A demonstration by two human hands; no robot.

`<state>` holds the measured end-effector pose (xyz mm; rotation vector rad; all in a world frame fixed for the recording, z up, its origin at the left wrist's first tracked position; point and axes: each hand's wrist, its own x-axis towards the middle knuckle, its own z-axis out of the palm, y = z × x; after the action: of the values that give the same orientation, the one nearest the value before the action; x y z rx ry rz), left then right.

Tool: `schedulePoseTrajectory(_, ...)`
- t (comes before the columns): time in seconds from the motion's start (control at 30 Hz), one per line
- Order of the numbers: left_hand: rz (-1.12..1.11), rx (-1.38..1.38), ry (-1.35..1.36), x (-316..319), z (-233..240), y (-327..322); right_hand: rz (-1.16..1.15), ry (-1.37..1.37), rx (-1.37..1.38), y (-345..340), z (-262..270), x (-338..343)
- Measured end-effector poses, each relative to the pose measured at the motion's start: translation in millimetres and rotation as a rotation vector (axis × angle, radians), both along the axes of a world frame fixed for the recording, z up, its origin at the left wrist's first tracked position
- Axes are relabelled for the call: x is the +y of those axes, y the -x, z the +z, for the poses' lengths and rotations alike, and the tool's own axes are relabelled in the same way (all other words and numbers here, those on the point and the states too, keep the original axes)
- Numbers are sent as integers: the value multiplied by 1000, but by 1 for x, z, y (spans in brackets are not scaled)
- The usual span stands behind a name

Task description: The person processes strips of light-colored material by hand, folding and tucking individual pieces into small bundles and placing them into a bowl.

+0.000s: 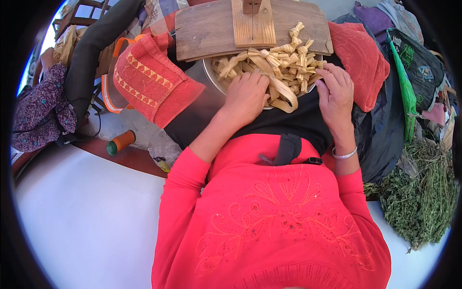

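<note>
A metal basin [208, 75] at my lap holds a heap of pale, dry knotted strips [285, 59] that look like plant husk or straw. My left hand [247, 92] reaches over the near rim into the heap, fingers curled down; its fingertips are hidden, so a grip cannot be made out. Beside it a broad, flat strip [283, 92] loops over the rim. On the basin's right side is my right hand [336, 88], thumb and fingers apart with nothing seen between them. Its fingertips are close to the knotted ends; contact is unclear.
A wooden board [205, 30] spans the basin's far side. Red towels [144, 81] [361, 65] lie at both sides. An orange thread spool [124, 141] is at left, near another person's sleeve [43, 104]. Dried green plants [418, 195] and bags [415, 68] stand at right.
</note>
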<state>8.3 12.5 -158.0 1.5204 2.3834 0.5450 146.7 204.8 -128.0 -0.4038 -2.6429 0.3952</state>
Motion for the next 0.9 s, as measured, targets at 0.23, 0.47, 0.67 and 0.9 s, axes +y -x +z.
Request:
schedulePoseTrajectory(0.23, 47, -76, 525, 12, -47, 40, 43, -167, -188, 0, -10, 29)
schedulePoseTrajectory(0.47, 135, -50, 582, 29, -49, 65, 10, -102, -354, -3, -23, 40)
schedulePoseTrajectory(0.67, 201, 135, -112, -30, -3, 10, 91, -103, -88, 9, 2, 13)
schedulePoseTrajectory(0.9, -63, -447, -627, -49, 72, -33, 400, 603, 171, 12, 52, -50)
